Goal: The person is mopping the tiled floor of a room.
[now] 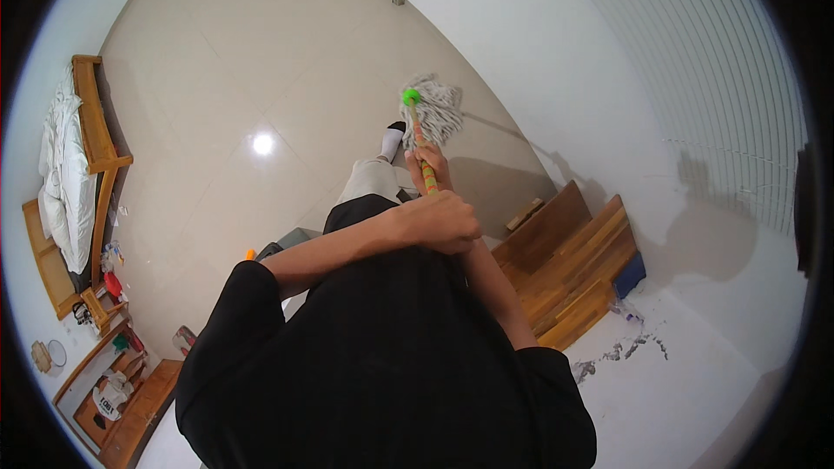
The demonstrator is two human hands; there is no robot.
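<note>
A string mop with a grey-white cotton head (440,111) rests on the tiled floor ahead of me, slightly right. Its bright green socket (411,97) joins a green-and-orange patterned handle (428,172) that runs back toward my chest. My left hand (446,218) is crossed over my body and wrapped in a fist around the upper end of the handle, hiding that end. Farther down, my right hand (431,166) grips the same handle. Beside the mop strands is my foot in a white sock (391,140) with a dark toe.
A white wall (521,65) borders the floor on the right. Wooden furniture (567,267) stands close on my right. To the left are a wooden bed frame (98,117) with white bedding (65,176) and a wooden dresser (140,410) with cloth items. Light glares off the beige tiles (215,78).
</note>
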